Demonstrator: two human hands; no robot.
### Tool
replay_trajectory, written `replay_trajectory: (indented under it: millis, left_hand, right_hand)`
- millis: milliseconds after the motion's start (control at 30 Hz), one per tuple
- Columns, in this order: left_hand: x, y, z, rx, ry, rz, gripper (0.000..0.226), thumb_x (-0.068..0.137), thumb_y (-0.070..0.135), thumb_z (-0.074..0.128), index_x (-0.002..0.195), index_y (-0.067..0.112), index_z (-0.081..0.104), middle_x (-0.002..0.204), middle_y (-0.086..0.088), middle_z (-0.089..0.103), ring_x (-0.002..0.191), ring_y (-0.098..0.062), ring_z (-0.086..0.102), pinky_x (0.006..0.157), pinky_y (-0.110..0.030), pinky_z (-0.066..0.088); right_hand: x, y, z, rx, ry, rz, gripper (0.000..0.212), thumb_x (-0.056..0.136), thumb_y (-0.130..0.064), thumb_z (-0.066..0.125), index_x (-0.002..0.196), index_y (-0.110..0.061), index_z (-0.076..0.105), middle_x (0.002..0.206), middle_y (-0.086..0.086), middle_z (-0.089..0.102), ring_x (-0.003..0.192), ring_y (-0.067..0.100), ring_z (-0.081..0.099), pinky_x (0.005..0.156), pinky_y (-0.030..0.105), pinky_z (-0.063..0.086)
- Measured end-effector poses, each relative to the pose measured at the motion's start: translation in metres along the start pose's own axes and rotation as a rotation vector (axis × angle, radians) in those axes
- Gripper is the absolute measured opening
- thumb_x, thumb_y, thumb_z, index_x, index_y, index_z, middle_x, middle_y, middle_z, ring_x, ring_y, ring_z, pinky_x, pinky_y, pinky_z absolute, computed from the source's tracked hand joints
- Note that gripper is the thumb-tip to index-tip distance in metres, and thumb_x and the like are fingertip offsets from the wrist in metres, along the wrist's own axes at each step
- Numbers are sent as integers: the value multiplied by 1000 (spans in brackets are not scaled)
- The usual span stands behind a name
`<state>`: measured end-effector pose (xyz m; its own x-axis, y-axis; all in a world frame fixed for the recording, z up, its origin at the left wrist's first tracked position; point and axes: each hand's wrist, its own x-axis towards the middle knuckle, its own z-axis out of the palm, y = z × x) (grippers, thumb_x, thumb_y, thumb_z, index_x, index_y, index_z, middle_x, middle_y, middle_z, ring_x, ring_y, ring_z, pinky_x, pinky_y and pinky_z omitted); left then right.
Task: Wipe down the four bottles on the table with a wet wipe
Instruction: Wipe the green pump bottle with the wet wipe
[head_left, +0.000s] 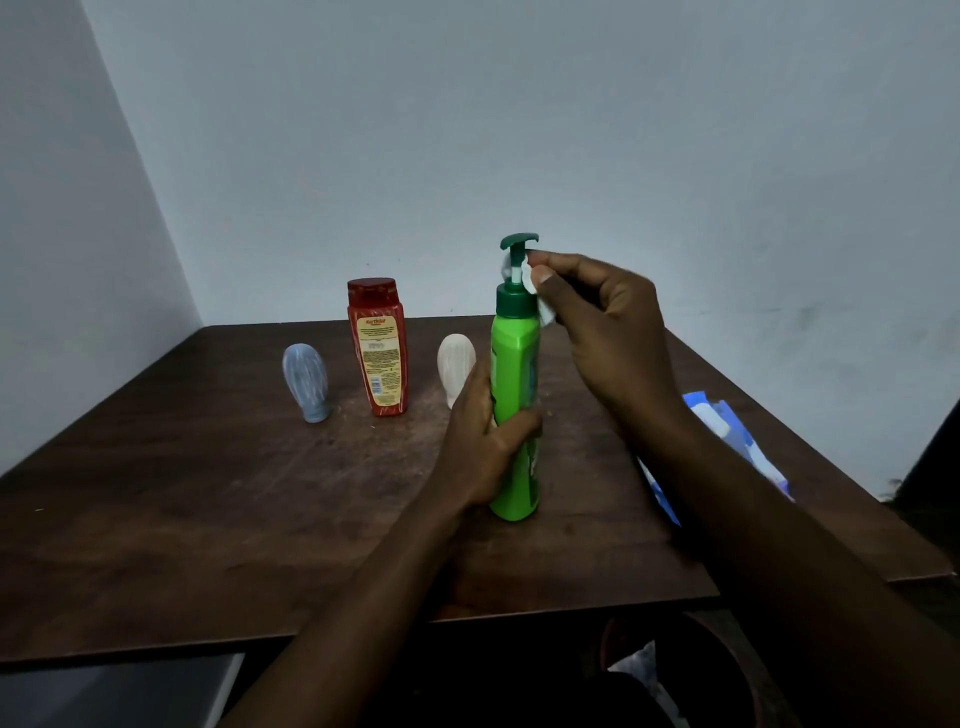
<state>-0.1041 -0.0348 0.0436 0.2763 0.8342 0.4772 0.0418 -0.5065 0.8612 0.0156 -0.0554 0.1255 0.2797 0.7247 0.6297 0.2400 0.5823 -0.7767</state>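
Head view: green pump bottle (514, 338) being wiped, mid-table.
Left hand (480, 447) grips its body; right hand (602, 322) pinches the wet wipe (545, 312) against the pump neck, at twelve o'clock; best to twist it round the stem.

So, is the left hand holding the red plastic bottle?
No, the left hand grips the green plastic pump bottle; the red plastic bottle stands apart, untouched.
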Motion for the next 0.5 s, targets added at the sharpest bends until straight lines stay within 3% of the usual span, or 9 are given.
replay_trajectory:
  millis: [133,233,367,500]
  left_hand:
    - [0,-1,1,7,-7,1,44,69,44,55,112,35,52,102,-23,61,94,-34,61,85,-52,53]
    - [0,-3,2,7,-1,22,42,69,43,56,110,43,51,109,-21,62,99,-31,62,87,-51,54]
    - [1,-8,2,-8,4,54,45,76,36,60,118,48,50,115,1,67,105,-13,65,89,-32,56]
    - [-1,-1,3,9,29,101,49,88,28,61,128,49,42,117,34,60,115,13,56,92,-9,44]
  right_hand:
    - [-22,6,2,-103,106,-154,21,95,-13,69,115,-11,76,107,-7,75,100,-4,70,84,13,52]
    - [-29,12,3,-246,174,-347,21,92,-13,73,112,-9,76,105,2,72,100,8,69,85,26,57]
    - [-31,9,8,-423,187,-510,20,90,-9,75,109,-6,77,97,9,64,91,13,64,81,21,51]
    - [-36,5,15,-597,105,-552,15,91,-12,72,103,-5,77,98,9,61,90,23,63,79,26,51]
